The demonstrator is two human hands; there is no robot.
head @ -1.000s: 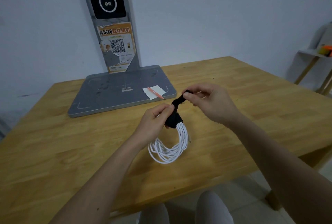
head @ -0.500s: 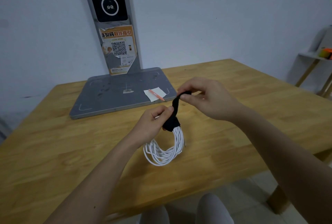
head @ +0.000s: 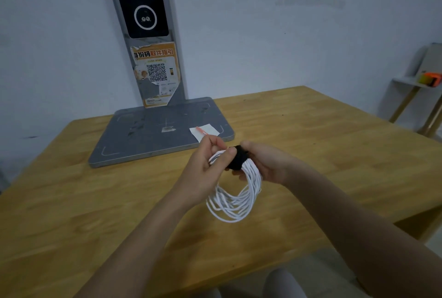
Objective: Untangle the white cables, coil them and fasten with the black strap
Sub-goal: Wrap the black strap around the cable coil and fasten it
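The white cables (head: 235, 204) hang as one coil above the wooden table (head: 71, 202), held up at the top. A black strap (head: 236, 160) is wrapped around the top of the coil. My left hand (head: 203, 168) grips the coil just left of the strap, thumb against the strap. My right hand (head: 265, 163) closes around the strap and the cables from the right. The strap's loose end is hidden under my fingers.
A grey flat base (head: 160, 132) with an upright post (head: 146, 34) stands at the back of the table. On it lie a white slip of paper (head: 205, 130) and an orange pen (head: 203, 131). A small shelf (head: 416, 82) stands at the far right.
The strap's free end, earlier pulled up and out by my right hand, now lies wrapped down on the coil. My right hand has dropped onto the strap; both hands are close together.
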